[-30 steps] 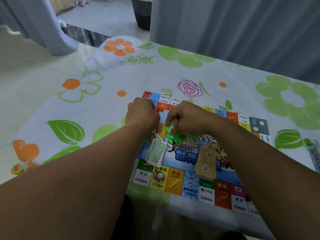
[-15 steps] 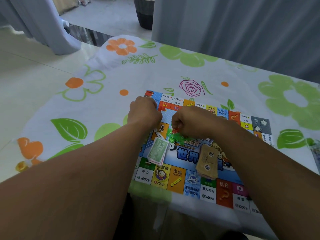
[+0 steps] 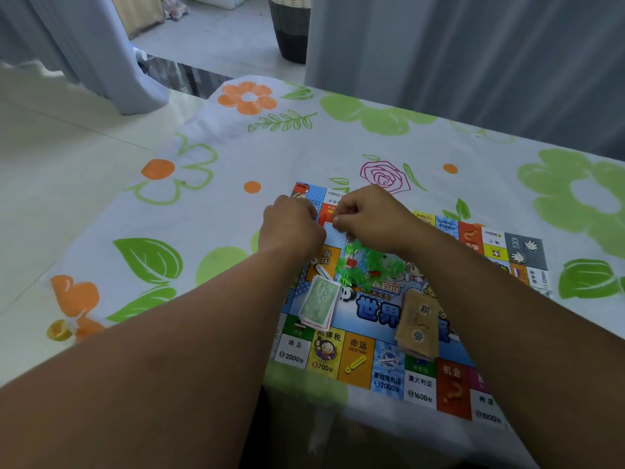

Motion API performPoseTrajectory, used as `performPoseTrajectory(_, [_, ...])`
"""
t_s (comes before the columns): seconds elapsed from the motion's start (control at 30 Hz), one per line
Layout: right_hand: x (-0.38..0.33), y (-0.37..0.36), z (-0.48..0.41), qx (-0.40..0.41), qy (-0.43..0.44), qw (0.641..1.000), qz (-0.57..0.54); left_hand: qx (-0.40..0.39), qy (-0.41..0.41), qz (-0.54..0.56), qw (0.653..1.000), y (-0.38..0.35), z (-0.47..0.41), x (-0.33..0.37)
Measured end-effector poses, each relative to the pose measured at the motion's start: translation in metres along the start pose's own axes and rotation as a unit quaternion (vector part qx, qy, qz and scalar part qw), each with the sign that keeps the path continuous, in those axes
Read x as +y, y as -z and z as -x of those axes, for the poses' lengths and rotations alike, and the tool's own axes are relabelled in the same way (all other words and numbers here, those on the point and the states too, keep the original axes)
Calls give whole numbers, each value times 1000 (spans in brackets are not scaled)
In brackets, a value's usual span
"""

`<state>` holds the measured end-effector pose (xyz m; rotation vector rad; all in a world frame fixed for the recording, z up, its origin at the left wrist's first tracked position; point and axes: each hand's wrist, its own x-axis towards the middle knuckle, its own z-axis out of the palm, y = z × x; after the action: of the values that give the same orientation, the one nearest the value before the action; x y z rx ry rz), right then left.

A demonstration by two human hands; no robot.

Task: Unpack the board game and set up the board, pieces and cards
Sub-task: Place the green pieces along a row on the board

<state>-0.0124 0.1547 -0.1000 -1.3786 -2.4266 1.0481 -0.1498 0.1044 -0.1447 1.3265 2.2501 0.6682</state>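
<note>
A person's right hand (image 3: 368,218), fingers curled tight, pinches between thumb and forefinger a small pale edge that appears to be the top of a clear plastic bag of small green and red plastic pieces (image 3: 365,265). The bag's glossy, lumpy bulk spills down from the hand onto the centre of the board. The left hand (image 3: 291,225) is bunched up just beside the right, knuckles almost touching it. Its fingertips are hidden behind the back of the hand, so whether it grips the bag cannot be told.

Both hands hover over the far left corner of the flat, rectangular printed game board (image 3: 358,360), whose rim is a row of coloured squares around a blue centre with large Chinese characters. On the board, near the left forearm, lies a slightly fanned stack of green paper play money (image 3: 319,302). A thicker stack of tan cards (image 3: 417,323) marked with dark characters lies near the right forearm, well apart from the money.

The board lies near the front edge of a table draped in a thin white tablecloth printed with green leaves and orange flowers (image 3: 236,157). Pleated grey curtains (image 3: 473,62) hang behind, and a dark woven basket (image 3: 291,28) stands on the pale tiled floor (image 3: 50,157).
</note>
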Motion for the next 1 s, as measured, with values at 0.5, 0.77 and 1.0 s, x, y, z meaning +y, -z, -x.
performPoseTrajectory(0.5, [7,-17,-11,36,-28,996,78,-8,1,7,1000,-1,-3,-3])
performPoseTrajectory(0.77, [5,-17,-7,20,-70,988,133,-8,1,6,1000,-1,-3,-3])
performPoseTrajectory(1.0, [8,-25,-13,58,-62,989,118,-7,-2,18,1000,-2,-5,-7])
